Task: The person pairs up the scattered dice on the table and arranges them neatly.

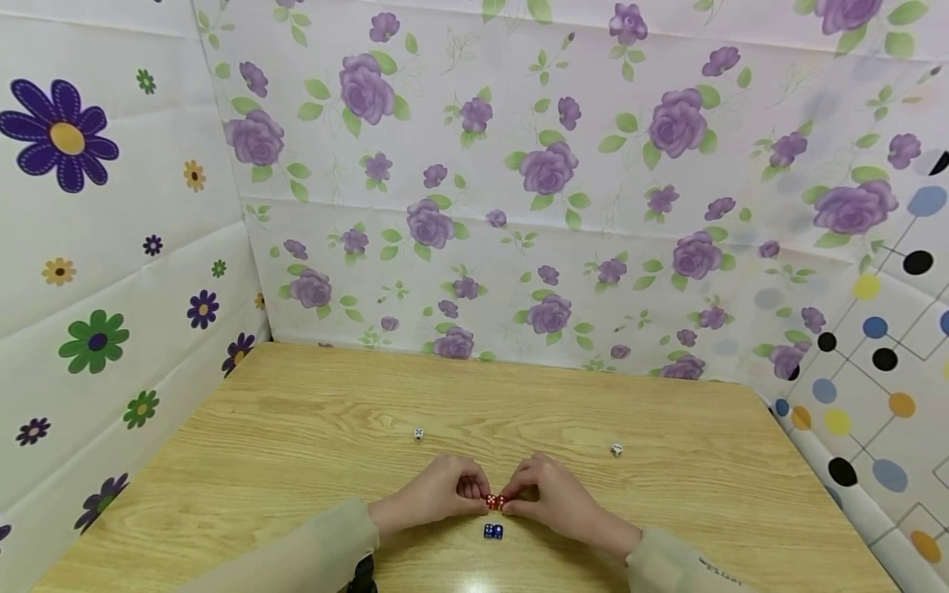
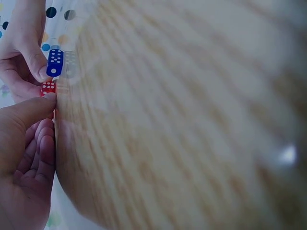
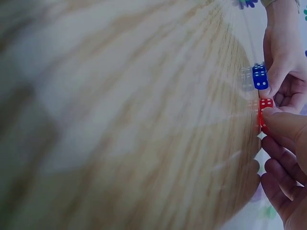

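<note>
Two red dice sit side by side on the wooden table. My left hand (image 1: 445, 492) pinches the left red die (image 1: 491, 501) between thumb and fingers. From the other side, my right hand (image 1: 554, 497) pinches the right red die (image 1: 501, 501). Both hands rest low at the tabletop, thumbs toward me. A pair of blue dice (image 1: 493, 532) lies together just on my side of the red ones. In the right wrist view, the thumb partly covers the red die (image 3: 266, 103), with a blue die (image 3: 260, 76) beyond it.
Farther back on the table (image 1: 334, 395) lies a white die (image 1: 418, 434), left of the hands. Another white die (image 1: 617, 450) lies to the right. Flowered and dotted cloth (image 1: 549, 247) encloses the table's back and sides.
</note>
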Demonstrator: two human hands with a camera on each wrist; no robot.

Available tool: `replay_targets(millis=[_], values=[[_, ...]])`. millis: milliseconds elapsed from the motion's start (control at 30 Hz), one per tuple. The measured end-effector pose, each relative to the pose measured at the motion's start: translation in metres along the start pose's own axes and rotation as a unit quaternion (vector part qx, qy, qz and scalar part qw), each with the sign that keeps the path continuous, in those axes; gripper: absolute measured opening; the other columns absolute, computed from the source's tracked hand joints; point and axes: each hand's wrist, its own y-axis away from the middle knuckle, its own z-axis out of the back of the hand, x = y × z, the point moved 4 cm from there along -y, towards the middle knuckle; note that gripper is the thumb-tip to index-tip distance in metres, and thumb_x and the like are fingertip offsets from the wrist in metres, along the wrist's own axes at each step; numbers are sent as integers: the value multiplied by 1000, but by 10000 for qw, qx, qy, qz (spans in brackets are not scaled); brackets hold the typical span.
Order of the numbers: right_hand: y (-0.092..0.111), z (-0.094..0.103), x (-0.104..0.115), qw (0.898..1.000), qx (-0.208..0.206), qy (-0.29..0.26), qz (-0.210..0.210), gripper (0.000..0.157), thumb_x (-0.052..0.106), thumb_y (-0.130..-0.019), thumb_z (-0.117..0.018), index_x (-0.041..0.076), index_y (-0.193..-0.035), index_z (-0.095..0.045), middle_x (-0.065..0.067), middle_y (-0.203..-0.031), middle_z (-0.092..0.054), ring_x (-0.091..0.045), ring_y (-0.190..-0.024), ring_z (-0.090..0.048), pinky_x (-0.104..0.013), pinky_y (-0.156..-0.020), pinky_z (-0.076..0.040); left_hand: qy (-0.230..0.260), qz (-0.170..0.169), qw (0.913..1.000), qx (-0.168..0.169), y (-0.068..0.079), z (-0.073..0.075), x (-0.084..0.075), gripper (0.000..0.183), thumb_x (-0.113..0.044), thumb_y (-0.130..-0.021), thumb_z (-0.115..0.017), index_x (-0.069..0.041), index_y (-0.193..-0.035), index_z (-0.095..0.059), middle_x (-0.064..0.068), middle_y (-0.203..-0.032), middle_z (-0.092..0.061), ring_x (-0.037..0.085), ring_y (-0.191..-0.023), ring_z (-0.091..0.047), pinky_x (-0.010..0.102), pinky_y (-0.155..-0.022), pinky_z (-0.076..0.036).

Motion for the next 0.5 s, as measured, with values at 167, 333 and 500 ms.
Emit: replay_targets(millis=[167,333,500], values=[[0,1,1,10000,-32,-31,30,8,31,-82,-80,30,-90,-78,19,-87,-68,-1,-83,-52,-17,-71,-42,44,30,10000,20,0,0,-1,10,-15,-83,-80,-11,-88,-72,-2,-79,-69,-5,-68,-56,15,-65,-51],[0,1,1,10000,-41,-49,35,8,31,-82,-80,30,-90,-78,18,-87,-69,-1,-83,-52,-17,-71,-42,70,55,10000,38,1,0,-1,9,-15,-84,-80,-12,-88,-72,-1,-80,-69,-5,-68,-56,15,-65,-51],[0,1,1,10000,13,-83,-5,8,30,-82,-80,29,-90,-78,17,-87,-69,-2,-83,-53,-17,-71,-42,58,86,9999,54,0,0,-1,9,-15,-84,-79,-12,-90,-73,-4,-80,-69,-5,-68,-57,15,-65,-51]])
